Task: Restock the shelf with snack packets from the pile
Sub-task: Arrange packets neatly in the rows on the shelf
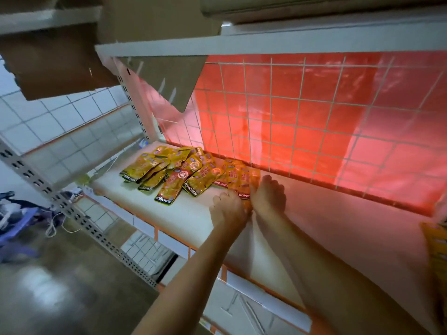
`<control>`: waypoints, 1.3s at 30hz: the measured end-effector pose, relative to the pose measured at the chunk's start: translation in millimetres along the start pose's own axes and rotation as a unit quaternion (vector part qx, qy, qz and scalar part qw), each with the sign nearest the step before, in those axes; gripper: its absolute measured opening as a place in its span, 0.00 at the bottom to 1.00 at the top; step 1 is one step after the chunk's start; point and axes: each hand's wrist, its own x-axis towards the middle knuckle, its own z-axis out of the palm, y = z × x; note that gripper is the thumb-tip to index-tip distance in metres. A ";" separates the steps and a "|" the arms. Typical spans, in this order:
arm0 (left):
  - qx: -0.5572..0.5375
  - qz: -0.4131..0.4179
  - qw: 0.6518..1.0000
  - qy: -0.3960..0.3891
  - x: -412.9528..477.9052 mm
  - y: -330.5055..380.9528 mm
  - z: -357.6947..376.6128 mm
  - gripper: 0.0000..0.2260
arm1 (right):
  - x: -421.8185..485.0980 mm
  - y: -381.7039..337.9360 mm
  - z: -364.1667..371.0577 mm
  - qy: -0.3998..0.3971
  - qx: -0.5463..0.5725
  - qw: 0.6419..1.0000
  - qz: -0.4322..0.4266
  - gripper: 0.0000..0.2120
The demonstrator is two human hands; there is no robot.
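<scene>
Placing step: the left hand pinches the near edge of an orange-red glossy snack packet lying just before the white wire grid back panel. The right hand rests flat-fingered on it. Next probably calls for letting go and squaring it with the yellow foil packets leftward along that grid.
</scene>
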 end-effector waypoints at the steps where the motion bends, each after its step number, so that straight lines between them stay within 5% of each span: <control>1: -0.003 0.000 1.000 -0.005 3.6 -1.4 0.5 0.23 | 5.1 -2.8 6.0 0.007 -0.003 1.000 0.011 0.22; 8: -0.127 -0.027 0.989 -0.068 18.8 -4.1 -6.0 0.23 | 25.7 -9.4 26.2 0.035 -0.032 0.998 0.051 0.32; 15: -0.157 0.017 0.984 -0.085 25.7 -10.2 1.4 0.26 | 35.5 7.2 11.3 -0.024 0.031 0.994 0.101 0.22; 24: -0.257 0.009 0.966 -0.042 3.0 10.9 7.8 0.21 | -14.4 64.2 -38.1 0.018 0.172 0.977 0.125 0.15; 30: -0.472 0.021 0.877 -0.088 -32.3 69.9 14.7 0.14 | -65.2 122.9 -88.1 0.106 0.254 0.952 0.131 0.09; 39: -0.575 0.091 0.777 -0.239 -93.6 158.4 27.1 0.04 | -126.6 210.6 -157.2 0.188 0.264 0.930 0.175 0.13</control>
